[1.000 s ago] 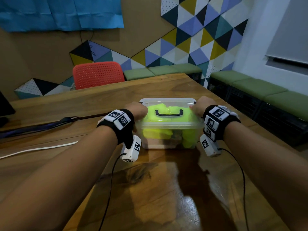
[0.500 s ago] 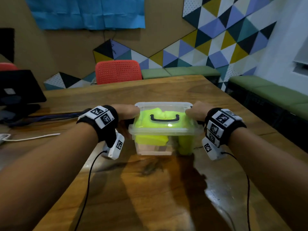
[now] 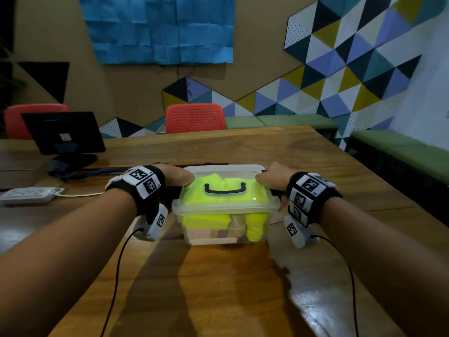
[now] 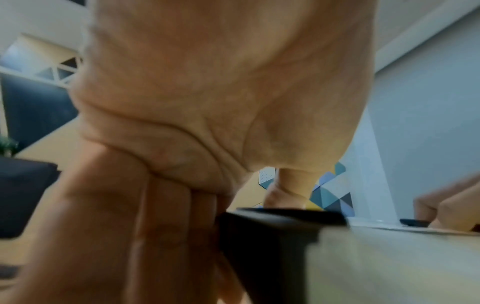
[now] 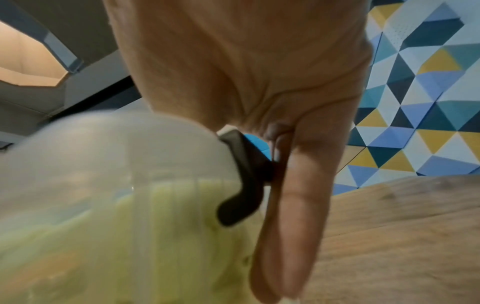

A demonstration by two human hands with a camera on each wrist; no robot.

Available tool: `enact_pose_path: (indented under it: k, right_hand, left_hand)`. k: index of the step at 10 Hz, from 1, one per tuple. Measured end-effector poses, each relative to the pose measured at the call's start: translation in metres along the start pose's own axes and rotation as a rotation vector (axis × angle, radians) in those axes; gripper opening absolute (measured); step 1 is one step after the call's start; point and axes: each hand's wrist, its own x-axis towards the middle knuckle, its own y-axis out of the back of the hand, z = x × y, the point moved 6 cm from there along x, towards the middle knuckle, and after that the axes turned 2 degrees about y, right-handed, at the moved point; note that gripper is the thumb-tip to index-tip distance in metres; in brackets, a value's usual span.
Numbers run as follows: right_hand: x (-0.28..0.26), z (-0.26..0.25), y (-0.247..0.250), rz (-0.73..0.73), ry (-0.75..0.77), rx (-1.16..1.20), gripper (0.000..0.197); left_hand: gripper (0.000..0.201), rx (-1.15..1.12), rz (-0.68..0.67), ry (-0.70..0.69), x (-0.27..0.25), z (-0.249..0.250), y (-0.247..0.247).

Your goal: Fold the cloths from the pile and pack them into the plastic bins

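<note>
Now both hands clamp the ends of the packed bin: the left hand (image 3: 178, 177) has its thumb pressed on the lid's edge and its fingers (image 4: 166, 236) curled down against the black side latch (image 4: 272, 236), and the right hand (image 3: 271, 178) mirrors it, thumb on top and fingers (image 5: 293, 205) running down beside the other black latch (image 5: 244, 181). Over the last second the grip has not altered, and the clear lidded plastic bin (image 3: 224, 210) has kept its place between the hands while the view rose to take in more of the room. Judging by that, the lid is being pressed or latched home, so this bin looks finished and any remaining cloths belong in another.

It rests on the wooden surface (image 3: 218, 288), directly in front of the person. Through its translucent walls show folded neon-yellow cloths (image 3: 206, 220) filling the top and both sides, with a beige cloth (image 3: 237, 224) wedged between them lower down. A black carry handle (image 3: 224, 188) lies flat on the lid.

Off to the left a white power strip (image 3: 29, 194) and a dark monitor (image 3: 64, 132) sit well apart.
</note>
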Motion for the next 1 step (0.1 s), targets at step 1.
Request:
enact_pose_path:
  k: [1]
  right_hand:
    - [0.0028,-0.0081,0.0064,-0.019,0.027,-0.054,0.035]
  left_hand:
    - [0.020,0.115,0.054,-0.061,-0.0011,0.0133,0.0107]
